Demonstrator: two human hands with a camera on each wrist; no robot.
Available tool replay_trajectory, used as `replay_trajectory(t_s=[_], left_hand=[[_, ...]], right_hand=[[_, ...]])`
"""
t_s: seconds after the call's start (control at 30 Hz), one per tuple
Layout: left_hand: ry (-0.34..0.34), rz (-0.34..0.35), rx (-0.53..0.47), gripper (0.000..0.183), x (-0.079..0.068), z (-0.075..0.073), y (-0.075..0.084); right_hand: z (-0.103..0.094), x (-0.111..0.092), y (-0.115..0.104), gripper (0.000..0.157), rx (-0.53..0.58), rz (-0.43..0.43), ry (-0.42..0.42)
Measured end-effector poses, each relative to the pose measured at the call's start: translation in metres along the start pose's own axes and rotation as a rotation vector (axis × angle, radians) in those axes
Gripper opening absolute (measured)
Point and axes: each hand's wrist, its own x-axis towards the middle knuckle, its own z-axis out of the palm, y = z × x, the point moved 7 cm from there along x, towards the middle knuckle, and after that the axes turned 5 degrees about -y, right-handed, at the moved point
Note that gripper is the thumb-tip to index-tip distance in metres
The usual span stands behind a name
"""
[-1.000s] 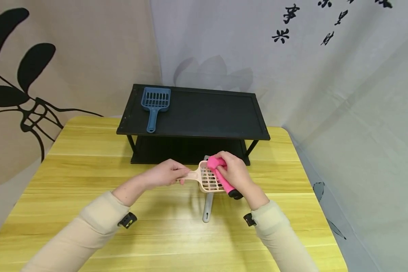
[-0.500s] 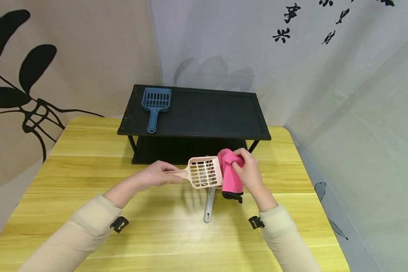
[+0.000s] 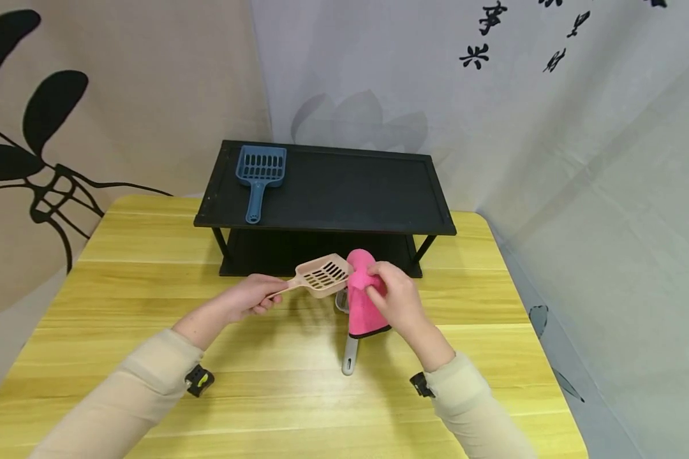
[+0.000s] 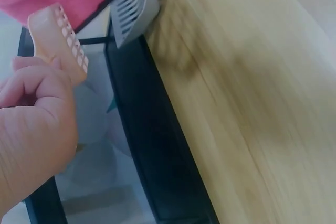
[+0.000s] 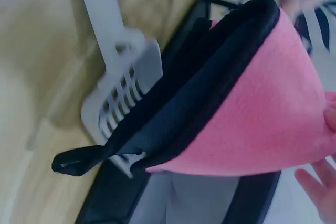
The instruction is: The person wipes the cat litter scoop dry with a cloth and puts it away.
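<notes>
My left hand (image 3: pixel 256 296) holds a peach litter scoop (image 3: pixel 324 292) by its handle, its slotted head tilted and pointing right. In my right hand (image 3: pixel 400 299) is a pink cloth (image 3: pixel 369 315) with a dark lining and a black hem, pinched near its top. The cloth hangs down at the far end of the scoop head and overlaps its edge in the head view. Under both lies a grey litter scoop (image 3: pixel 350 356) on the table; the cloth covers much of its head. The right wrist view shows the cloth's black loop (image 5: pixel 79 161) over the grey scoop's slots.
Behind the hands stands a black two-tier shelf (image 3: pixel 344 191). A blue litter scoop (image 3: pixel 255 197) lies at the left of its top tier. The wooden table (image 3: pixel 275 395) reaches to a printed fabric backdrop (image 3: pixel 344 70) at the back.
My left hand has drawn the peach scoop leftward, and its head has turned and tilted. The pink cloth swung right off the slots, then came back left to the head's end.
</notes>
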Motion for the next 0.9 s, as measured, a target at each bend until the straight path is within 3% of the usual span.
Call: replay_trajectory(t_s=[0.1, 0.17, 0.23, 0.3, 0.37, 0.47, 0.6, 0.77, 0.9], left_hand=[[-0.034, 0.014, -0.004, 0.033, 0.001, 0.005, 0.004], [-0.048, 0.027, -0.008, 0.034, 0.001, 0.008, 0.006], [-0.050, 0.035, -0.005, 0.034, 0.000, 0.008, 0.007], [-0.042, 0.038, 0.014, 0.034, -0.001, 0.007, 0.007], [-0.033, 0.048, 0.049, 0.035, -0.002, 0.005, 0.007], [-0.029, 0.075, 0.112, 0.036, -0.003, 0.004, 0.007], [-0.053, 0.121, 0.174, 0.041, -0.007, 0.004, 0.008], [-0.121, 0.112, 0.229, 0.045, -0.009, 0.002, 0.006], [-0.175, 0.102, 0.303, 0.042, -0.012, 0.003, 0.007]], right_hand=[[0.011, 0.000, -0.014, 0.021, -0.074, -0.090, 0.001], [0.016, -0.001, -0.015, 0.021, -0.097, -0.093, 0.022], [0.017, -0.003, -0.009, 0.020, -0.094, -0.040, 0.044], [0.015, -0.004, 0.001, 0.019, -0.034, 0.066, 0.052], [0.013, -0.005, 0.016, 0.018, 0.076, 0.194, 0.040], [0.010, -0.008, 0.038, 0.016, 0.334, 0.376, -0.010], [0.010, -0.013, 0.068, 0.013, 0.690, 0.515, -0.042], [0.007, -0.016, 0.091, 0.023, 1.039, 0.574, 0.002], [0.003, -0.011, 0.089, 0.029, 1.212, 0.521, -0.030]])
